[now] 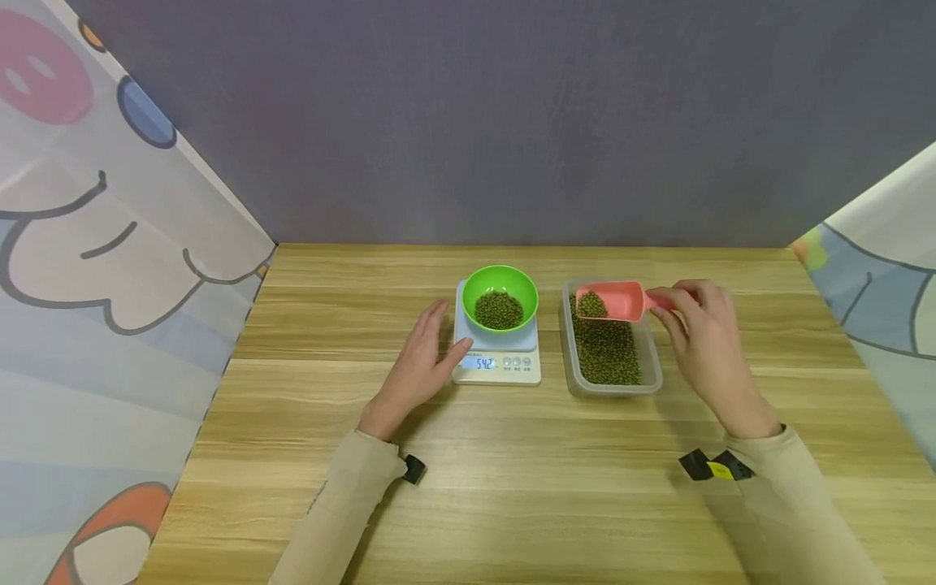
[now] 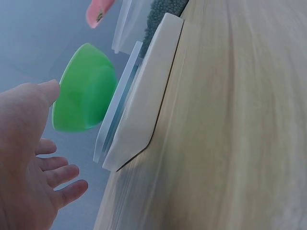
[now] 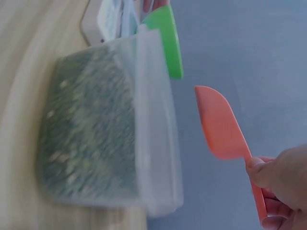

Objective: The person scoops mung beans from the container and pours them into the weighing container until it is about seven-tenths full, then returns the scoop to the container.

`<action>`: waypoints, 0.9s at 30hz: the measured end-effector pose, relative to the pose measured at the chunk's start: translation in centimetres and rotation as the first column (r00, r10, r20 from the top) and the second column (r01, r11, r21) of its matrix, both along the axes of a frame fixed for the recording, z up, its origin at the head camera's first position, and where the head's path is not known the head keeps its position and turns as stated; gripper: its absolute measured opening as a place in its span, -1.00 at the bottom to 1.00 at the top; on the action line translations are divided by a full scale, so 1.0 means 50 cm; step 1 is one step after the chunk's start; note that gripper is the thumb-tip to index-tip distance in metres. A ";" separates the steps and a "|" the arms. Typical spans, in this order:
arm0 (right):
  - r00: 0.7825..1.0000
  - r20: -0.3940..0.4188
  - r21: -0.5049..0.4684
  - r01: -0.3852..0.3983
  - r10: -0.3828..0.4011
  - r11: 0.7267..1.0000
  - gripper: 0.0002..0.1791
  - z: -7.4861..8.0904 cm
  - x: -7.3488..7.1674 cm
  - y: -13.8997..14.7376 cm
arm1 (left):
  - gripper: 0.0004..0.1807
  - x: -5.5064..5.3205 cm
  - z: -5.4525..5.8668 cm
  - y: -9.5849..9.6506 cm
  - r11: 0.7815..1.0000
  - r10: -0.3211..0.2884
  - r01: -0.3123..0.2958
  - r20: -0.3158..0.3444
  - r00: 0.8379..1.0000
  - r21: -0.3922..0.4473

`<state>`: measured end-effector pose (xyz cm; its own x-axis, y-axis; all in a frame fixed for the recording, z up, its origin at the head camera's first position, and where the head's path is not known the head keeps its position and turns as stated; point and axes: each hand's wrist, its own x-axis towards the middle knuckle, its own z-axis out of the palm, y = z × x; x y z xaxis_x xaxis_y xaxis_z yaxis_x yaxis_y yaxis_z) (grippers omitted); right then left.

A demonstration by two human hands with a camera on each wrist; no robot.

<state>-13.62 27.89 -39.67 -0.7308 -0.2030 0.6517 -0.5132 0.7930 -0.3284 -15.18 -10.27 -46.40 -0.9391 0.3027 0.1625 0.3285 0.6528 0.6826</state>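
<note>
Over the far end of the translucent tub (image 1: 613, 390), the pink scoop (image 1: 625, 301) is held in the air, its handle pinched between the thumb and curled fingers of the right hand (image 1: 708, 349). Small green beans (image 1: 591, 305) are gathered at its front lip. By its look, thin, stiff plastic may be expected: light, unlikely to break, perhaps slightly slick. With the load set so far forward, some twist at the grip may be felt, so the handle is best taken close to where the scoop body begins. The beans are probably hard and free-rolling, easily shed if the lip is dipped. Beside the scale (image 1: 515, 376) on the worktop (image 1: 526, 504), the left hand (image 1: 413, 374) is spread loosely with nothing held; whether the green bowl (image 1: 477, 291) is touched by its thumb cannot be told.
</note>
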 end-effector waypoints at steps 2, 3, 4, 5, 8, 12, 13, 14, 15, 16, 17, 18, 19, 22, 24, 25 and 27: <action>1.000 0.004 -0.009 -0.004 0.004 1.000 -0.71 0.008 -0.007 -0.014 | -0.11 -0.001 0.000 0.000 1.000 -0.004 0.004 0.001 1.000 0.001; 1.000 0.009 -0.007 -0.009 0.009 1.000 -0.73 0.012 -0.011 -0.022 | -0.11 -0.001 0.000 0.000 1.000 -0.004 0.004 0.001 1.000 0.001; 1.000 0.012 -0.007 -0.017 0.017 1.000 -0.74 0.015 -0.015 -0.030 | -0.11 -0.001 0.001 0.000 1.000 -0.005 0.005 -0.002 1.000 0.001; 1.000 0.014 -0.008 -0.026 0.026 1.000 -0.75 0.018 -0.020 -0.038 | -0.12 -0.002 0.001 0.001 1.000 -0.006 0.006 -0.004 1.000 0.003; 0.999 0.010 -0.012 -0.051 0.051 0.999 -0.76 0.025 -0.033 -0.062 | -0.12 -0.002 0.002 0.004 1.000 -0.007 0.007 -0.010 1.000 0.005; 0.997 -0.021 0.000 -0.076 0.076 0.997 -0.77 0.028 -0.046 -0.092 | -0.12 -0.004 0.004 0.010 1.000 -0.013 0.014 -0.017 1.000 0.011; 0.997 -0.028 0.007 -0.078 0.078 0.997 -0.77 0.029 -0.049 -0.099 | -0.12 -0.004 0.005 0.011 1.000 -0.016 0.016 -0.018 1.000 0.013; 0.996 -0.036 0.016 -0.079 0.080 0.997 -0.77 0.028 -0.052 -0.105 | -0.12 -0.004 0.005 0.013 1.000 -0.016 0.016 -0.017 1.000 0.012; 0.996 -0.043 0.024 -0.078 0.079 0.997 -0.78 0.028 -0.054 -0.111 | -0.12 -0.005 0.006 0.013 1.000 -0.017 0.017 -0.014 1.000 0.011; 0.996 -0.048 0.034 -0.074 0.076 0.997 -0.77 0.027 -0.056 -0.117 | -0.12 -0.004 0.006 0.014 1.000 -0.018 0.018 -0.010 1.000 0.010; 0.996 -0.053 0.047 -0.069 0.072 0.996 -0.78 0.026 -0.058 -0.123 | -0.12 -0.005 0.006 0.014 1.000 -0.017 0.017 -0.008 1.000 0.010; 0.996 -0.059 0.059 -0.066 0.070 0.996 -0.78 0.025 -0.060 -0.129 | -0.12 -0.004 0.007 0.014 1.000 -0.016 0.016 -0.004 1.000 0.008; 0.996 -0.063 0.071 -0.061 0.066 0.996 -0.79 0.024 -0.060 -0.134 | -0.11 -0.004 0.007 0.015 1.000 -0.015 0.015 0.000 1.000 0.009; 0.996 -0.071 0.103 -0.049 0.057 0.993 -0.80 0.023 -0.061 -0.147 | -0.12 -0.004 0.008 0.015 1.000 -0.013 0.013 0.000 1.000 0.010; 0.996 -0.078 0.118 -0.043 0.052 0.992 -0.81 0.023 -0.061 -0.155 | -0.12 -0.004 0.009 0.016 1.000 -0.014 0.014 -0.002 1.000 0.010; 0.995 -0.084 0.124 -0.039 0.050 0.991 -0.80 0.023 -0.060 -0.158 | -0.12 -0.004 0.009 0.016 1.000 -0.014 0.014 -0.003 1.000 0.010; 0.994 -0.101 0.138 -0.034 0.049 0.990 -0.79 0.023 -0.059 -0.163 | -0.12 -0.004 0.009 0.016 1.000 -0.014 0.014 -0.002 1.000 0.011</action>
